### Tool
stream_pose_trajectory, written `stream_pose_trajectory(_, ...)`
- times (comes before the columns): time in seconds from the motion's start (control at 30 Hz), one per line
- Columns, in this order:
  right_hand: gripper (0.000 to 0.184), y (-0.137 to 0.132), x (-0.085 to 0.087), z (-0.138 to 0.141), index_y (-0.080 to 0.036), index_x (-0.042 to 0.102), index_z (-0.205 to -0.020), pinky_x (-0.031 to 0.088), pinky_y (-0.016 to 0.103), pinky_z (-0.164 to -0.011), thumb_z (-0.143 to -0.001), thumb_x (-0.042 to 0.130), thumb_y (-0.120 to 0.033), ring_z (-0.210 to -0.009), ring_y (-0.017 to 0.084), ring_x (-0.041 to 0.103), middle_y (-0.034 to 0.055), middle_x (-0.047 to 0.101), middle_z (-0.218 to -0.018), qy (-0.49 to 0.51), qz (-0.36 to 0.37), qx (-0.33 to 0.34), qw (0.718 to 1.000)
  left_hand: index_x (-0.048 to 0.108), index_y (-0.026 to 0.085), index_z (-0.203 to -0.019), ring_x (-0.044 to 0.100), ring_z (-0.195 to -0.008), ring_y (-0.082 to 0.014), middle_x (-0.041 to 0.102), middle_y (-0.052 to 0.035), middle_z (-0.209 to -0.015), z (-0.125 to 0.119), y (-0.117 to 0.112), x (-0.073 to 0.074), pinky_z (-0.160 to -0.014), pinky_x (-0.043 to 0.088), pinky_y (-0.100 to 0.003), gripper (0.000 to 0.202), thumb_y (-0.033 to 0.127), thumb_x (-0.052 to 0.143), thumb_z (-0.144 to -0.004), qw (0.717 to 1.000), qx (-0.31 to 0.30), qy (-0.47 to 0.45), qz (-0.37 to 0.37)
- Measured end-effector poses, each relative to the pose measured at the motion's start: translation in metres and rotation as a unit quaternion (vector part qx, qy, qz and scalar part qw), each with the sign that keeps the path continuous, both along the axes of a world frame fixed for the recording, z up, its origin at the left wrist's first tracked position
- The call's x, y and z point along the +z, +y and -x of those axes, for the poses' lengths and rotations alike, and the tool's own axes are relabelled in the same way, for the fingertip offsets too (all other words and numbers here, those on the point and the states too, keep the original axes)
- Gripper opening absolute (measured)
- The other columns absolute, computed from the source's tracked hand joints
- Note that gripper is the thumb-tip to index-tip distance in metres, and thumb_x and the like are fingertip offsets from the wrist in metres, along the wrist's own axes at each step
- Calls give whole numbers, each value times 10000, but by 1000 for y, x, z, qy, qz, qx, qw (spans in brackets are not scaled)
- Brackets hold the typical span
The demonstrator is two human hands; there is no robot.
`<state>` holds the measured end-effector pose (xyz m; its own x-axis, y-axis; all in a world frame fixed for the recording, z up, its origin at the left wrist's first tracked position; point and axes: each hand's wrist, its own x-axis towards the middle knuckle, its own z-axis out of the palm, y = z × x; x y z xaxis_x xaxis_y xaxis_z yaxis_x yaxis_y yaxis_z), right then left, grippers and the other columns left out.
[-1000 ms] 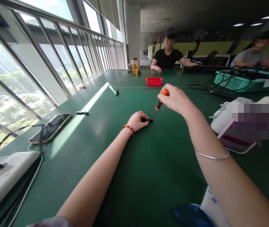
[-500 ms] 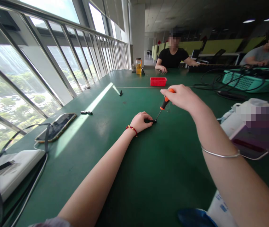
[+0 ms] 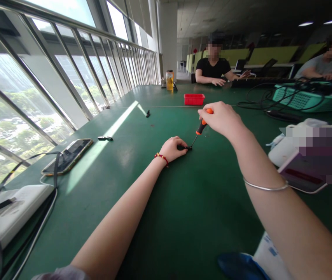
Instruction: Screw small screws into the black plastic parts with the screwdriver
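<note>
Just right of the frame's centre, our left hand pinches a small black part on the green tabletop; farther right, our right hand grips an orange-and-black screwdriver, its tip at the part's right end.

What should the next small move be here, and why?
Probably a small twist of the screwdriver by the right hand, while the left hand steadies the small black part. The right hand grips the handle, the tip appears to meet the part, and the part is pinched low over the green table. Any screw is too small to see.
</note>
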<state>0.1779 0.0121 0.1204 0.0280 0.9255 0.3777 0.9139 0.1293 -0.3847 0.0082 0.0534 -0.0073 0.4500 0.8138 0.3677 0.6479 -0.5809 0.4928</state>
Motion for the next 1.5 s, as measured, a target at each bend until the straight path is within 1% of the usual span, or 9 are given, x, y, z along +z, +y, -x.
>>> stream_pose_trajectory(0.1,208,2,-1,0,-233,589,-810,359,302,-599,-757,486,-405,-706,212,547,52,629,-786,9,-5,6,1000,690,178,-782,584,-819,-169,640,-26,-862,0,0,0,-809,481,-300,113,226,637,-695,1000,-2,-2,0)
stream_pose_trajectory(0.3,375,1,-1,-1,-227,592,-689,359,318,-605,-812,391,-519,-694,224,547,65,604,-702,4,4,-14,1000,694,178,-785,582,-822,-172,643,-28,-865,0,1,0,-814,478,-308,118,227,637,-695,1000,-3,0,1)
stream_pose_trajectory(0.5,219,4,-3,-1,-227,584,-804,363,309,-596,-734,521,-425,-683,206,539,54,620,-776,13,-17,-2,1000,694,173,-780,583,-816,-172,639,-31,-857,0,1,0,-803,480,-303,119,225,638,-689,1000,-3,-5,0)
stream_pose_trajectory(0.63,317,3,-2,-1,-224,577,-686,361,316,-591,-766,468,-511,-672,213,533,59,589,-700,5,-1,-16,1000,694,175,-785,586,-818,-170,639,-28,-859,0,1,-1,-803,482,-301,121,222,637,-689,1000,-3,-6,-1)
stream_pose_trajectory(0.83,158,3,-3,-1,-231,588,-756,359,306,-581,-705,541,-373,-665,201,526,45,607,-743,6,-10,-10,1000,696,179,-788,587,-819,-170,639,-27,-857,0,2,-2,-812,484,-305,123,232,639,-693,1000,-3,-4,1)
stream_pose_trajectory(1.03,324,4,-3,-2,-225,578,-724,365,316,-608,-788,442,-511,-701,218,535,63,604,-732,14,-10,-11,1000,695,183,-790,587,-824,-170,637,-26,-865,0,1,-1,-812,486,-305,120,228,639,-694,1000,-3,-2,0)
stream_pose_trajectory(1.13,315,4,-4,-2,-221,588,-706,363,320,-611,-809,420,-467,-698,220,538,68,605,-722,13,-11,-16,1000,694,184,-790,588,-827,-169,638,-24,-867,0,0,0,-815,485,-304,117,229,637,-698,1000,-3,-2,1)
stream_pose_trajectory(1.3,234,5,-4,-2,-223,590,-838,369,305,-603,-744,506,-420,-723,214,540,65,633,-816,20,-18,-1,1000,692,182,-789,587,-830,-170,638,-25,-867,0,0,0,-815,485,-304,119,233,638,-696,1000,-1,-2,3)
stream_pose_trajectory(1.5,326,1,-2,-1,-232,603,-695,354,317,-592,-811,413,-471,-707,229,548,69,616,-733,13,-11,-10,1000,691,181,-789,590,-833,-171,638,-27,-871,0,0,0,-821,487,-307,119,232,635,-698,1000,-3,-2,6)
